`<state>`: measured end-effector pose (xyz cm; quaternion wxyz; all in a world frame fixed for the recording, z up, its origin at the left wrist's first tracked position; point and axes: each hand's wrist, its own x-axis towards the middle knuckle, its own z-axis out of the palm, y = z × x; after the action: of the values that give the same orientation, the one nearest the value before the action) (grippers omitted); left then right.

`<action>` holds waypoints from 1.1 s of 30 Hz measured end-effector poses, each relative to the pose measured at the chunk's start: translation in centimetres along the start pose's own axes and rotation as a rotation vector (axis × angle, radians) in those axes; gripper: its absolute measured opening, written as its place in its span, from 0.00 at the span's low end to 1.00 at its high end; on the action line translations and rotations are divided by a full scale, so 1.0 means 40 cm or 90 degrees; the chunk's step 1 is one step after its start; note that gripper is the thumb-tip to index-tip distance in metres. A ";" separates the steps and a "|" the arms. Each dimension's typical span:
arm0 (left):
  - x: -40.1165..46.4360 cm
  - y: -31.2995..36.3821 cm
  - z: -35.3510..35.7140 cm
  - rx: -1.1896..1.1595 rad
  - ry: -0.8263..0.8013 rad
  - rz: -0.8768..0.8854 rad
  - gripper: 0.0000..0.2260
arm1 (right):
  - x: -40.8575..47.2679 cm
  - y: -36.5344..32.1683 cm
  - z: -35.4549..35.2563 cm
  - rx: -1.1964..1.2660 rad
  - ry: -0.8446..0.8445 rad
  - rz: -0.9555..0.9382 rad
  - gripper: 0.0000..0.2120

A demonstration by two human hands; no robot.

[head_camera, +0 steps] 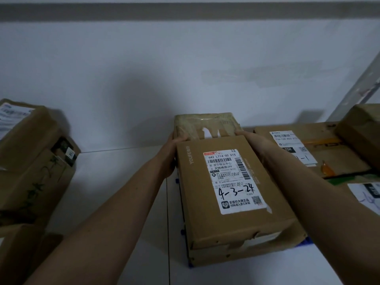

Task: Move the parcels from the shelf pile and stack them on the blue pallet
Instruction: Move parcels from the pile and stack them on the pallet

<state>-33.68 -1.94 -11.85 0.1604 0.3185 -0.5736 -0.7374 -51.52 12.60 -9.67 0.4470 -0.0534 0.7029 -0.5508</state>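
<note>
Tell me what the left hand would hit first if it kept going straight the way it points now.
Most likely the taped parcel behind the labelled box. The left hand points up-frame along that box's left side, its fingers already at the taped parcel's near corner; beyond stands the white wall. Depth is unclear.

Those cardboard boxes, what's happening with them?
A person holds a labelled parcel marked 4-3-24, left hand and right hand gripping its far corners. A taped box sits just behind it by the wall. A bit of blue pallet shows beneath. More boxes sit at both sides.
</note>
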 end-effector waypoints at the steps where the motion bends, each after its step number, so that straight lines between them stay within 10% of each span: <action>1: 0.000 0.000 -0.002 0.002 0.004 -0.011 0.24 | -0.002 0.002 0.000 0.002 0.000 0.001 0.15; 14: -0.002 0.007 -0.006 -0.008 0.011 -0.063 0.20 | -0.024 0.005 -0.003 -0.070 0.007 -0.042 0.20; 18: 0.005 0.025 -0.020 0.053 0.058 -0.065 0.33 | -0.035 -0.008 -0.015 -0.159 0.027 -0.077 0.25; 33: -0.215 0.197 -0.028 0.725 0.336 0.247 0.21 | -0.216 -0.157 0.138 -0.723 0.046 -0.511 0.26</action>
<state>-27.57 0.10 -2.06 0.2325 0.4146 -0.8627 -0.1730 -45.22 11.07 0.44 0.0879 -0.5160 0.8227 -0.2216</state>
